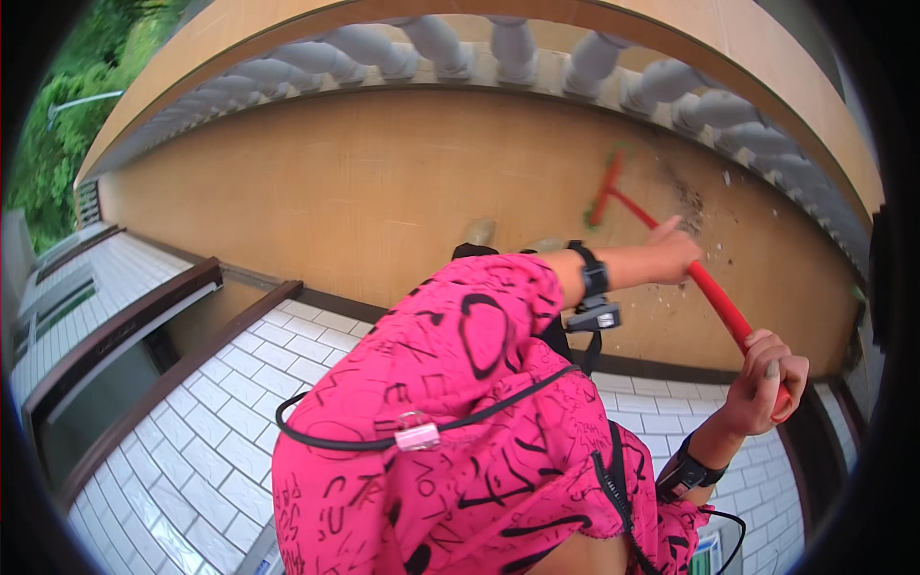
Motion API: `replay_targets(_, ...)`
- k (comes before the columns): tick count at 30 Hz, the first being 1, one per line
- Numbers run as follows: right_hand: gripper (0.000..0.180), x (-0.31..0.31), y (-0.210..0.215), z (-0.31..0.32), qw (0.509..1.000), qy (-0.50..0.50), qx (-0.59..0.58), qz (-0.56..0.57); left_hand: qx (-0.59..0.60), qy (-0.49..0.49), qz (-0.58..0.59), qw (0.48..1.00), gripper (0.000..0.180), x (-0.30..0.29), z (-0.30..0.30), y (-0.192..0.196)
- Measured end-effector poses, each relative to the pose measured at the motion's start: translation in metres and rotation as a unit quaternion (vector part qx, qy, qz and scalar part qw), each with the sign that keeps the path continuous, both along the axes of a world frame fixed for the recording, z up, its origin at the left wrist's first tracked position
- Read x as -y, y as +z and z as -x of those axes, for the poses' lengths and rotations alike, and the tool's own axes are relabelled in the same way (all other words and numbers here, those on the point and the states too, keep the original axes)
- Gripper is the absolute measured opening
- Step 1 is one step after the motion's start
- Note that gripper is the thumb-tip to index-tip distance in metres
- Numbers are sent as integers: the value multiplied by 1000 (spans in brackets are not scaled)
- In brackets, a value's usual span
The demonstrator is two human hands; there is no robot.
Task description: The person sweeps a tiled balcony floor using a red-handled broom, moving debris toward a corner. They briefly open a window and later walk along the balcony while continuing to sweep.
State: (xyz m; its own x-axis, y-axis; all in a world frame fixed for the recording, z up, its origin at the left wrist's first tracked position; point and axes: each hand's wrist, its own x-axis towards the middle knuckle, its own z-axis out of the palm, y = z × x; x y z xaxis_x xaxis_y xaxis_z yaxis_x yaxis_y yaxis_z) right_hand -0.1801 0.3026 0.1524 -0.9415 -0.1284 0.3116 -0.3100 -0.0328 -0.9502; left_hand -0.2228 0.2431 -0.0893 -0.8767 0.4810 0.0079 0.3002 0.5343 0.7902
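Note:
A red broom (719, 302) slants across the right side of the head view. My left hand (674, 252) is closed round the middle of its handle, with the arm stretched forward. Lower right, my right hand (767, 383) grips the handle's top end. The broom's red head (606, 190), fringed with green bristles and blurred, is low over the tan floor (383, 172); whether it touches cannot be told. To the right of the head lies a scatter of dark dirt and pale bits (692, 203).
A curved balustrade (513, 48) with grey-white balusters bounds the far side. Behind me runs a white brick-tiled wall (230, 383), with a dark-framed opening (115, 345) at left. My shoe (479, 231) stands on the floor. Green trees (57, 144) show beyond the left end.

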Motion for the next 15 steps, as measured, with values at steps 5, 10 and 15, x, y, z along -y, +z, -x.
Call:
replay_targets(5,5,-9,-88,-7,984,107,126,-68,74,123,162,976,7,110,-78,-57)
replay_targets(10,7,98,-223,-46,950,193,244,-27,44,347,222,910,14,247,-148,-149)
replay_targets(15,3,82,-189,-27,986,55,116,-109,86,246,250,932,17,205,-83,-157)
